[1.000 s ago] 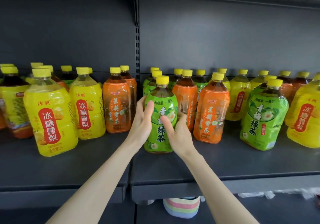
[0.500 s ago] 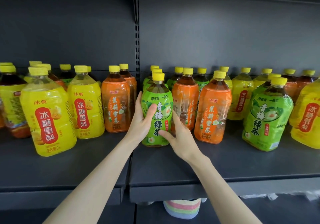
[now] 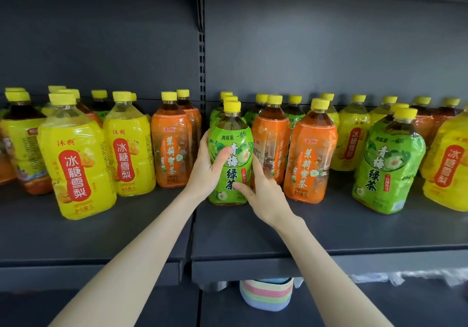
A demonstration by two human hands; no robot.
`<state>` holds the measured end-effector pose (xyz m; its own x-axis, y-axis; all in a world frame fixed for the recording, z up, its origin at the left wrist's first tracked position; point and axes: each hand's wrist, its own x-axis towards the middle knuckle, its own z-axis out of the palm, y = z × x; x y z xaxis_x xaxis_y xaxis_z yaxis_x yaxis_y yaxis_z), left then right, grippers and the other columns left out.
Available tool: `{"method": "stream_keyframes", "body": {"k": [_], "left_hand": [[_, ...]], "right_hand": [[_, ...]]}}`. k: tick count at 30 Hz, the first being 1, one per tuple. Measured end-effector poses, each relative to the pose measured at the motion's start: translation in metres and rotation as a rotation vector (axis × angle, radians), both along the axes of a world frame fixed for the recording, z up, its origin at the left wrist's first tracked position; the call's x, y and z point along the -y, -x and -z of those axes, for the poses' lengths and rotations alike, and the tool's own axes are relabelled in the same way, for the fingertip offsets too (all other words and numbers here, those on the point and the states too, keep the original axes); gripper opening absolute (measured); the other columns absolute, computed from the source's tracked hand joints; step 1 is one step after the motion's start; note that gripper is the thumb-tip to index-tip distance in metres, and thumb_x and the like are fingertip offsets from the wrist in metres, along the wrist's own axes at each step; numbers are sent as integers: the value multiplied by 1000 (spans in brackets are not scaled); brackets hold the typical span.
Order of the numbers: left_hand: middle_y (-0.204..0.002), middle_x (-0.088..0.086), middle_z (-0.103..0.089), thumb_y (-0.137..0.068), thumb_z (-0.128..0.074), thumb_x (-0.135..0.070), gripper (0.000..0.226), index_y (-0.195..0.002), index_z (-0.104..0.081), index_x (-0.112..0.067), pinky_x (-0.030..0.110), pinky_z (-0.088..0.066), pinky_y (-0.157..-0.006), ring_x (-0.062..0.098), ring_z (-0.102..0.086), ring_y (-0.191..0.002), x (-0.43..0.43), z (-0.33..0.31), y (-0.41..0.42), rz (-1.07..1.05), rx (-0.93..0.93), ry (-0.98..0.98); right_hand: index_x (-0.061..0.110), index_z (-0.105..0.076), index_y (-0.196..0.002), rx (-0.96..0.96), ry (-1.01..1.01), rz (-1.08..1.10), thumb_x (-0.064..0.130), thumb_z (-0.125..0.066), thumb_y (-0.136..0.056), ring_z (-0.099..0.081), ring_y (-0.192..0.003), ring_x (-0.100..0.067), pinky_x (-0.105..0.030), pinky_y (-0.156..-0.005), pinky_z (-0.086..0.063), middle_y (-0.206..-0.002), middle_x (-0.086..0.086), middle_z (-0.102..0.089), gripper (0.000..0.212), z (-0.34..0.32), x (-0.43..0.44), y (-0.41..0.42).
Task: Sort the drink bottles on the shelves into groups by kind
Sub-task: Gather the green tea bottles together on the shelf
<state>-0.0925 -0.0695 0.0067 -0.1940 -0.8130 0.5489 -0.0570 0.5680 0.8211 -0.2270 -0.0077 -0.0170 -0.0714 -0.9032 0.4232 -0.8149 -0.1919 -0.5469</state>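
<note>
1. My left hand point(image 3: 203, 172) wraps around the left side of a clear plastic bottle of brown tea with a green label and yellow cap point(image 3: 234, 136). My thumb lies across the front of the label.
2. My right hand point(image 3: 264, 196) holds the same bottle low on its right side. The thumb tip presses the lower front of the label and the index finger lies up along the side.
3. The bottle stands upright with its base on the dark grey metal shelf point(image 3: 253, 235). It is just right of the slotted upright post point(image 3: 201, 73) and at the front of a row of green-labelled bottles.
4. Its label reads "两瓶量 一瓶价" across the top, then "青梅绿茶" in large characters down the front, over pictures of green plums.
5. Just to its left stands an orange-labelled tea bottle point(image 3: 172, 154) marked "沐典", "茉莉蜜茶" and "MOLIMICHA".
6. Further left, the nearest yellow-labelled bottle point(image 3: 76, 164) shows "沐典" and "冰糖雪梨" on a red oval, with "净含量:1L" at the foot.
7. To the right stand a second orange-labelled bottle point(image 3: 310, 154) with the same writing and "净含量:1L", and a second green "青梅绿茶" bottle point(image 3: 387, 164).
8. All the caps are yellow.
9. Below the shelf sits a pastel-striped woven object point(image 3: 266, 295).
</note>
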Motion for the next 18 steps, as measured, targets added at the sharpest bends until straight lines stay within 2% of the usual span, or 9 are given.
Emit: {"method": "stream_keyframes", "body": {"k": [3,5,7,10,13,18], "left_hand": [[-132,-10,-42,-95,-46,-37,64,-149,-14,-22,10,-40,-89,5,-44,-119,-8,-7,-8,0,106,-48],[-132,-11,-46,-92,-47,-47,68,-149,-18,-24,19,-41,-92,5,-48,-117,-14,-12,-17,-34,210,-56],[-125,-9,-55,-89,-50,-50,64,-144,-32,-22,21,-45,-88,5,-56,-105,-23,-16,-27,-104,324,-45],[-104,-4,-66,-91,-56,-37,41,-125,-55,-16,14,-45,-72,4,-60,-83,-42,-19,-44,-268,449,30],[-92,-3,-70,-90,-59,-30,25,-109,-66,-16,17,-49,-73,4,-63,-80,-62,-20,-67,-368,426,144],[-83,-10,-69,-89,-60,-27,12,-97,-68,-22,12,-48,-72,-3,-63,-81,-80,-31,-118,-469,355,222]], "right_hand": [[22,-13,-152,-10,-39,34,48,-56,-91,-60,-114,-33,-49,-91,-52,-138,-9,-54,79,-7,-7,0],[18,-30,-145,-24,-34,75,44,-58,-91,-61,-109,-34,-48,-89,-52,-128,-9,-60,66,-14,-12,-1],[13,-48,-131,-36,17,108,39,-57,-93,-64,-99,-33,-44,-83,-54,-113,-10,-67,47,-20,-20,-1],[11,-63,-116,6,147,105,31,-56,-94,-65,-92,-29,-40,-79,-53,-104,-7,-70,30,-29,-33,-6],[12,-66,-111,54,244,47,27,-57,-94,-66,-87,-20,-37,-76,-55,-104,-4,-70,24,-38,-39,-20],[13,-67,-109,99,280,-73,26,-57,-94,-65,-88,-16,-37,-77,-54,-104,-2,-70,21,-53,-33,-66]]}}
